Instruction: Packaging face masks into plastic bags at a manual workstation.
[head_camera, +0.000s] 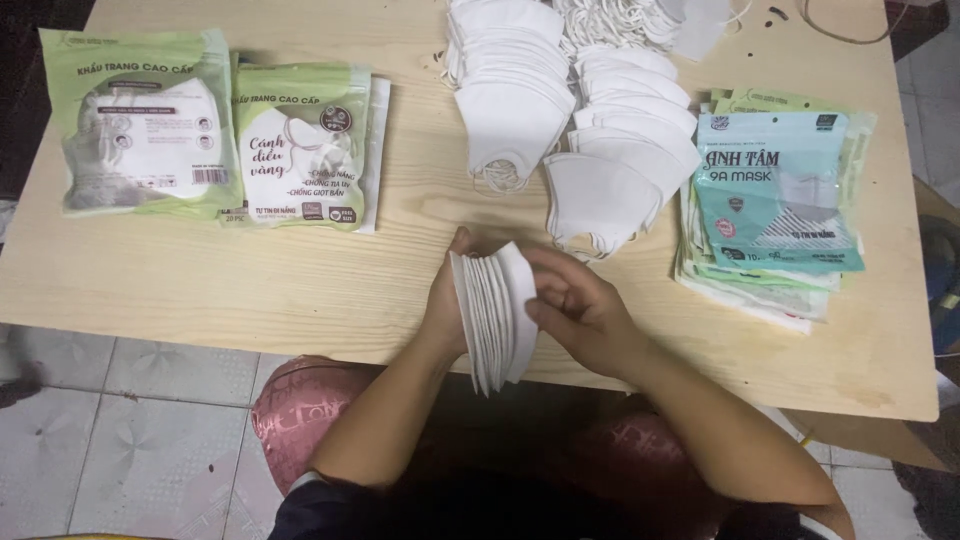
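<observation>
My left hand (446, 305) and my right hand (580, 308) hold between them an upright stack of several folded white face masks (492, 310) at the near edge of the wooden table (300, 270). The left palm presses the stack's left side. The right thumb and fingers grip the outermost mask on the right side. Just beyond the hands lie two overlapping rows of loose white masks, one row (510, 90) in the middle and another row (625, 150) to its right.
Two filled green mask packets lie at the far left, one (140, 120) beside another (300, 145). A pile of flat teal and green empty packets (775, 200) sits at the right. A heap of white masks (640, 20) lies at the far edge. A pink cushioned stool (290, 410) stands below me on a tiled floor.
</observation>
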